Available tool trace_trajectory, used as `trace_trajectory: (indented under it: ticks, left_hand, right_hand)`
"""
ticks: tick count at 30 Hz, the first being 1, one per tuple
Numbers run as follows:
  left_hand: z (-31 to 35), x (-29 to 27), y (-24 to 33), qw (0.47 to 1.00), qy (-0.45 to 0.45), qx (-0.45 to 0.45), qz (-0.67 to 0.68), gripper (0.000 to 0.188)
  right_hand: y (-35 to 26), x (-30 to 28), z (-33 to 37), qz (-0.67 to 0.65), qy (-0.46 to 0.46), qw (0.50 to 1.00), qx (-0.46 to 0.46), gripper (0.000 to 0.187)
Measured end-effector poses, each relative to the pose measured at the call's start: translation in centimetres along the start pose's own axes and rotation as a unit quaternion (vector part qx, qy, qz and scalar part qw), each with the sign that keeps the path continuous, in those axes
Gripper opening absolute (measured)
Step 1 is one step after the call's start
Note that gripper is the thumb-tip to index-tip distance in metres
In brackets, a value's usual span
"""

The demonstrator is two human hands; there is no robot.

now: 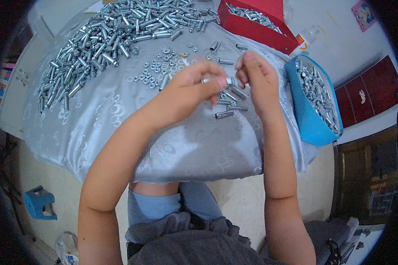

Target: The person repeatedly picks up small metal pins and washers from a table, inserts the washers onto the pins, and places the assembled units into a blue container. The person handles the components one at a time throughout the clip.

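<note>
My left hand [192, 86] is closed in a pinch around a silvery expansion bolt [231, 82], held above the table. Just to its right is my right hand [262, 79], its fingertips pressed together close to the bolt's end; blur hides what they hold, if anything. Beneath the hands lie loose metal sleeves [224, 115] and a few bolts [238, 108]. Left of them, nuts [151, 80] and washers [172, 63] are spread in a loose cluster.
A large heap of expansion bolts [104, 44] covers the far left of the cloth-covered table [110, 128]. Bolts also fill a red box [256, 33] at the back and a blue container [316, 106] at the right. A white bottle [307, 37] stands behind.
</note>
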State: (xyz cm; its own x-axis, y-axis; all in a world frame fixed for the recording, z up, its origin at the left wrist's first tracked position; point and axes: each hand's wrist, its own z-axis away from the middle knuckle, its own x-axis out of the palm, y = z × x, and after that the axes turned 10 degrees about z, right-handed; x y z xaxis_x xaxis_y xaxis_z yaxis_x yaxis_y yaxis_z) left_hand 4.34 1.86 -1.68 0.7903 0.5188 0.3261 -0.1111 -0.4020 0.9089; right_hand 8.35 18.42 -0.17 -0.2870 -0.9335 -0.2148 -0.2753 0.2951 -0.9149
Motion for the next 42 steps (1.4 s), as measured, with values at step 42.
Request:
trace_trajectory:
  ticks: [42]
  left_hand:
    - [0.4,-5.2,0.5,0.78,0.205,-0.075,-0.586,0.027]
  right_hand:
    - [1.8,0.8,0.4,0.408,-0.067,0.903,-0.118,0.023]
